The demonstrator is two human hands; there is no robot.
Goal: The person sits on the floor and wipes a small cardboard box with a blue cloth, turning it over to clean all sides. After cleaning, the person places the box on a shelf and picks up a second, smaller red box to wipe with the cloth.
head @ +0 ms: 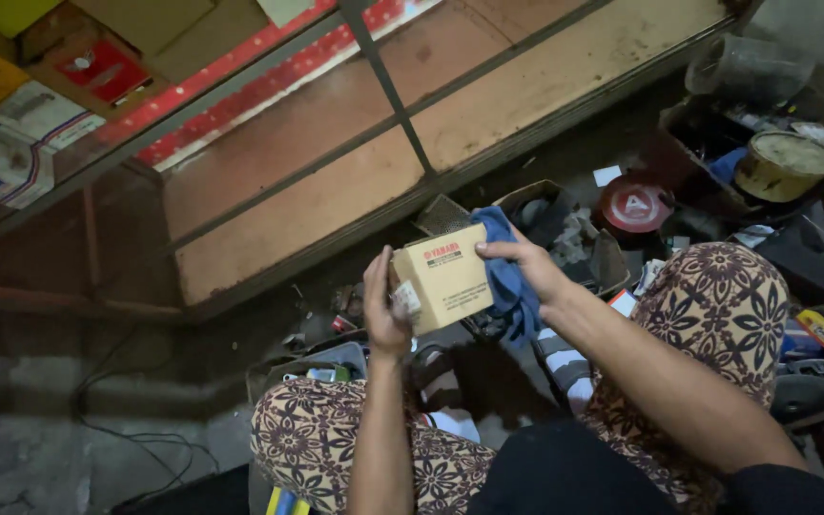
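Left hand (383,310) grips the small tan cardboard box (442,277) at its left edge, right hand (526,267) presses a crumpled blue cloth (507,277) against its right side, cloth partly hidden behind box, above patterned knees.

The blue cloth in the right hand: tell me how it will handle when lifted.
The blue cloth is probably floppy: it drapes in folds below the right hand. It looks light, since it hangs from the fingers against the small cardboard box.

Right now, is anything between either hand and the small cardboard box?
Yes, on one side. A blue cloth lies between the right hand and the box. The left hand grips the box's left edge bare.
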